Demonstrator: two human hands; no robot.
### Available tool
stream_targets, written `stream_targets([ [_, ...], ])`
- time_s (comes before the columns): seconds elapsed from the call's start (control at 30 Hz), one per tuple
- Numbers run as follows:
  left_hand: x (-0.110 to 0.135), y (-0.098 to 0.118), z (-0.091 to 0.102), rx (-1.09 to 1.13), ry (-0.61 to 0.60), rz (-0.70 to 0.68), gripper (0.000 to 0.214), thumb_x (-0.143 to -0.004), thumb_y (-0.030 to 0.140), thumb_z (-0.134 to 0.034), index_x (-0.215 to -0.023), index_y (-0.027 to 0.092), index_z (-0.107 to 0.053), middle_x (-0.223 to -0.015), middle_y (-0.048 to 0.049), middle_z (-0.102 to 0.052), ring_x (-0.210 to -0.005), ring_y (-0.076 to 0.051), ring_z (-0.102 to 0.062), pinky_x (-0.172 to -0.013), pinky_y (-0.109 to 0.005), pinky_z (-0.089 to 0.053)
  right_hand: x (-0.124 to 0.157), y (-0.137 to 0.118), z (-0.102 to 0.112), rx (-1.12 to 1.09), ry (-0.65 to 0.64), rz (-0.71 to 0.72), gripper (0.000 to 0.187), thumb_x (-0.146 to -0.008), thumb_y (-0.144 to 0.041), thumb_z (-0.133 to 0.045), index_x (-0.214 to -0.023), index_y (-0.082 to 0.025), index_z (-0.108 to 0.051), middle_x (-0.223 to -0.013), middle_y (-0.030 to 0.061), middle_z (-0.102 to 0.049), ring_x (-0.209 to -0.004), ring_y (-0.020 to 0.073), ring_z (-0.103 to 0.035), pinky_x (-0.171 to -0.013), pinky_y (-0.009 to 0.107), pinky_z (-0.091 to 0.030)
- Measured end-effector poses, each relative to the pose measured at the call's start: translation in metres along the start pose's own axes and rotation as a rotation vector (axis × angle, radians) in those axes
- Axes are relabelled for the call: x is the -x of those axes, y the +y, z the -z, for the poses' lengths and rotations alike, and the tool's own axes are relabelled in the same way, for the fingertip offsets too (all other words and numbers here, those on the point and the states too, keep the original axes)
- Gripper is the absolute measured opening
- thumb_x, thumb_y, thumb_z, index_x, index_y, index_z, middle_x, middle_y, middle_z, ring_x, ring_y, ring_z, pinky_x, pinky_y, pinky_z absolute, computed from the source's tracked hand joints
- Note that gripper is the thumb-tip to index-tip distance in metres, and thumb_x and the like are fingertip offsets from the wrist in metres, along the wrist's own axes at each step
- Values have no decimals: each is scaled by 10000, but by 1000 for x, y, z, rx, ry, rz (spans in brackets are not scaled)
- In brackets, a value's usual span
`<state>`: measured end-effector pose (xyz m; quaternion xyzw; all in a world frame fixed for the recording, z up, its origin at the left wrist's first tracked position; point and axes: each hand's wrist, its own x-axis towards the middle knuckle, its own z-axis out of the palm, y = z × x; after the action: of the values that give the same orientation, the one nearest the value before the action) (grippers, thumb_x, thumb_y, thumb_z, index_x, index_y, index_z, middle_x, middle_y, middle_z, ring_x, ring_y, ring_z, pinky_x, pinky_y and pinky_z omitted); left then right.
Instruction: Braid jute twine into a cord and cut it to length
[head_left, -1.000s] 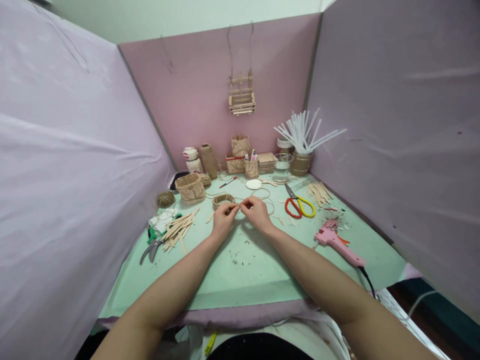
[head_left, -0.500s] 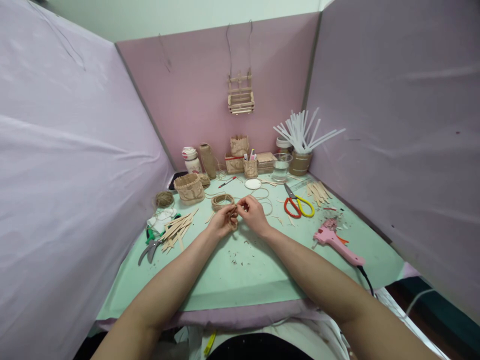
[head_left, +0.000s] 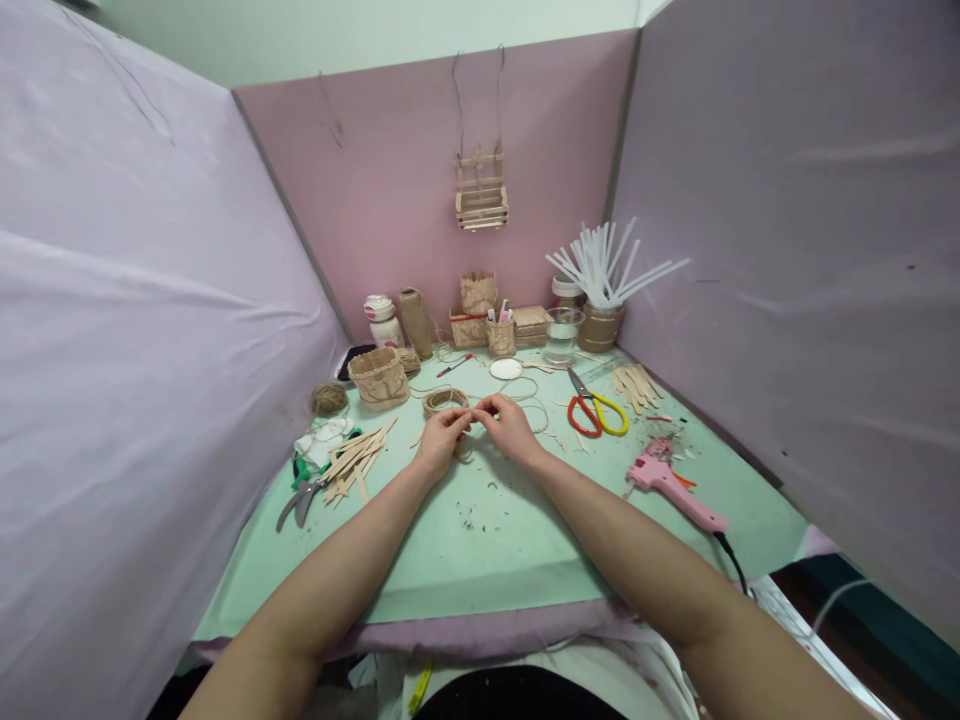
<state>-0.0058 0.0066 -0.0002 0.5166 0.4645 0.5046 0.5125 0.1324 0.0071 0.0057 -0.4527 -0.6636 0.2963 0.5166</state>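
Over the middle of the table my left hand point(head_left: 441, 440) and my right hand point(head_left: 507, 428) meet at the fingertips, both in a pinch. Between them is a piece of brown twine, mostly covered by the fingers. A small twine loop point(head_left: 464, 457) hangs below my left hand. Just behind the hands lies a coil of twine point(head_left: 445, 400), and a thin loose strand point(head_left: 534, 385) curves away to the right of it.
Wooden sticks point(head_left: 356, 460) and pruning shears point(head_left: 300, 503) lie left. Right are scissors point(head_left: 592, 410) with red and yellow handles and a pink glue gun point(head_left: 675, 488). Behind stand a woven-look basket point(head_left: 379, 378), a water cup point(head_left: 562, 335) and white glue sticks point(head_left: 600, 262) in a pot.
My left hand has turned over, its back now facing up, and its fingers have come together with those of my right hand. The twine loop is now more hidden.
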Motion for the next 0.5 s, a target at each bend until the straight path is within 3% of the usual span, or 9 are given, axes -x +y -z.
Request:
stream_targets([
  [0.23,7,14,-3,-444,-55,-205,220,-696,334,-609,-559,164,-630,-546,0,-538,-526,-111,-414,-520,-228,-312,-4,7,-1,-36,13,-155,127,-718,-279,-525,-640,-187,-563,-639,-10,-580,-632,133,-505,-631,253,-375],
  [0.4,11,15,-10,-490,-101,-220,192,-704,303,-584,-586,161,-635,-558,-13,-567,-512,-114,-427,-529,-241,-314,-9,17,-3,-63,168,-290,158,-709,-310,-505,-612,-188,-530,-607,-10,-552,-603,136,-488,-600,253,-366],
  [0.5,11,15,-10,-474,-109,-213,195,-714,305,-569,-607,155,-634,-566,-13,-574,-522,-115,-437,-535,-238,-322,-10,20,-3,-125,192,-293,175,-708,-340,-501,-640,-184,-542,-620,-6,-555,-606,138,-488,-588,249,-368],
])
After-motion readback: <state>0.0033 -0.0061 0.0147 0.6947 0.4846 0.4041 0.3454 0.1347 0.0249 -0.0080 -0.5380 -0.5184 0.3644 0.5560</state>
